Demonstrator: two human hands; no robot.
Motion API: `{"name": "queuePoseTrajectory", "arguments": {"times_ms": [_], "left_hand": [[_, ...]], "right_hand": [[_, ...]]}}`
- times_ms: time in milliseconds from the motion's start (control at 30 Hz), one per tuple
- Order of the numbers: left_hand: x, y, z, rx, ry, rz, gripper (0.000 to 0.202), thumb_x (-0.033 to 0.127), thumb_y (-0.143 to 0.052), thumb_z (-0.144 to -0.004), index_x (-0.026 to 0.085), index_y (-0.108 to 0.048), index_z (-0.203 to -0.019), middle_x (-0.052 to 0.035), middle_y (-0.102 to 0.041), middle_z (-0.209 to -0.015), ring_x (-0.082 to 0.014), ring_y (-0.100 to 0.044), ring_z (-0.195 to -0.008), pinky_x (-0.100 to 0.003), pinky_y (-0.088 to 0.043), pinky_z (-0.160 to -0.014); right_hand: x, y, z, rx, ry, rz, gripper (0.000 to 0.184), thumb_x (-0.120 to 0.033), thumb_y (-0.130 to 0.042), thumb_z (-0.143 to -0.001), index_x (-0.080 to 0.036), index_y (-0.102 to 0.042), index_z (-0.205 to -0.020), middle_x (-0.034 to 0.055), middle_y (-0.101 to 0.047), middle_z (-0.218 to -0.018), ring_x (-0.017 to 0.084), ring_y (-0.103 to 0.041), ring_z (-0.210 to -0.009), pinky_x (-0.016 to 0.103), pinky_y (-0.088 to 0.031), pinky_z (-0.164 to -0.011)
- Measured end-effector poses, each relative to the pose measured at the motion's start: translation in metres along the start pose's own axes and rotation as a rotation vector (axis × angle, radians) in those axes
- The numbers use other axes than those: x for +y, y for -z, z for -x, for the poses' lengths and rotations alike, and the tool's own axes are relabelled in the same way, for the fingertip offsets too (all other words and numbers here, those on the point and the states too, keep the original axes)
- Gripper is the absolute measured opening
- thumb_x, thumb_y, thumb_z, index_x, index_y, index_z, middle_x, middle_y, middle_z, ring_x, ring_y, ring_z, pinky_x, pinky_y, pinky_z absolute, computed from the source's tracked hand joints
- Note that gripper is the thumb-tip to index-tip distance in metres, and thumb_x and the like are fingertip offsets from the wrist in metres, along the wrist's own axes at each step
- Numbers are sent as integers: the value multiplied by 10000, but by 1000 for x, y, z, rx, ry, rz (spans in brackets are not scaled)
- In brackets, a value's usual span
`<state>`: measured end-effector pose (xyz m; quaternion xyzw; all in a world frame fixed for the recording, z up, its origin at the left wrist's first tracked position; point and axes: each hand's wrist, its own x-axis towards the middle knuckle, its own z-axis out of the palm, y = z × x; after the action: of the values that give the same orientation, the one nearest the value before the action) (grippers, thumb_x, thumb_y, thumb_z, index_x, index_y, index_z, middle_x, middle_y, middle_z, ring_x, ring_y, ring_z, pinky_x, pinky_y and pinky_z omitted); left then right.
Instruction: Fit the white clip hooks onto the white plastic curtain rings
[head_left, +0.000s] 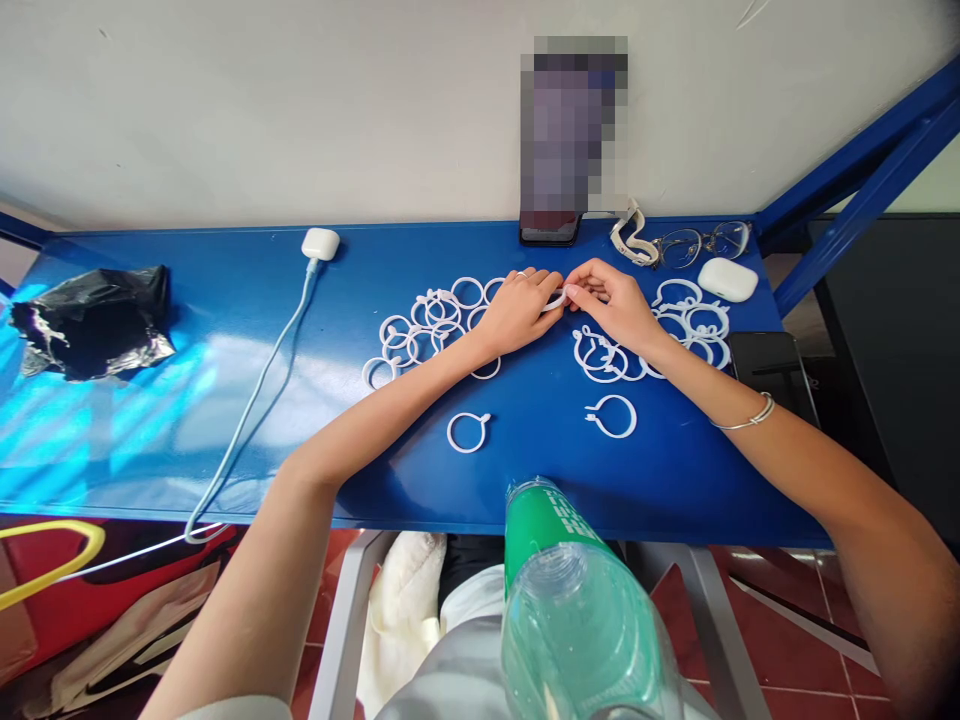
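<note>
My left hand (pixel 519 308) and my right hand (pixel 613 304) meet at the far middle of the blue table (pixel 225 400), both pinching one white plastic ring (pixel 556 298) between their fingertips. A pile of white rings (pixel 427 325) lies left of my left hand. Another pile of white rings (pixel 690 325) lies beside and under my right hand. Two single rings sit nearer me, one (pixel 468 432) below my left forearm and one (pixel 611 416) below my right hand.
A phone (pixel 551 225) leans on the wall behind my hands. Glasses (pixel 701 243), a strap, a white earbud case (pixel 727 279) and a dark phone (pixel 772 362) lie at the right. A charger with cable (pixel 320 243) and crumpled black plastic (pixel 90 320) lie left. A green-labelled bottle (pixel 570 600) stands close to me.
</note>
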<state>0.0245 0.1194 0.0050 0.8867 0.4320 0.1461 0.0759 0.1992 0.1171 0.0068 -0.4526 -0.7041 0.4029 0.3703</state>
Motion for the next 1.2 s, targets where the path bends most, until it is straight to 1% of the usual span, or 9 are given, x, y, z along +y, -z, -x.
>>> {"name": "queuePoseTrajectory", "arguments": {"times_ms": [300,633,1000,1200], "left_hand": [[-1,0,0,2,-9,8,198,258,-394,-962,156,-554,-1017,-111,-649,-926,-271,-588,-922,-360,-391,-764],[-2,0,0,-10,-2,-4,207,256,-395,-961,148,-558,-1027,-112,-645,-924,-268,-582,-928,-353,-386,-760],[0,2,-1,-30,15,0,208,253,-382,-962,149,-555,-1012,-111,-648,-944,-264,-581,-932,-353,-390,-776],[0,1,-1,-27,10,3,213,259,-379,-958,152,-558,-1002,-117,-645,-947,-271,-578,-931,-365,-392,-781]], "right_hand": [[-2,0,-1,18,-30,-64,221,-434,-652,-845,-230,-570,-824,11,-634,-758,177,-628,-704,328,-533,-692],[-1,-1,1,17,21,25,177,-406,-612,-881,-232,-576,-874,15,-642,-781,183,-631,-719,311,-511,-656],[3,-2,1,20,40,19,183,-407,-610,-877,-228,-571,-878,17,-647,-782,186,-637,-715,314,-503,-651],[5,-1,1,7,36,23,175,-415,-607,-878,-244,-574,-890,8,-654,-782,184,-636,-706,316,-507,-660]]}}
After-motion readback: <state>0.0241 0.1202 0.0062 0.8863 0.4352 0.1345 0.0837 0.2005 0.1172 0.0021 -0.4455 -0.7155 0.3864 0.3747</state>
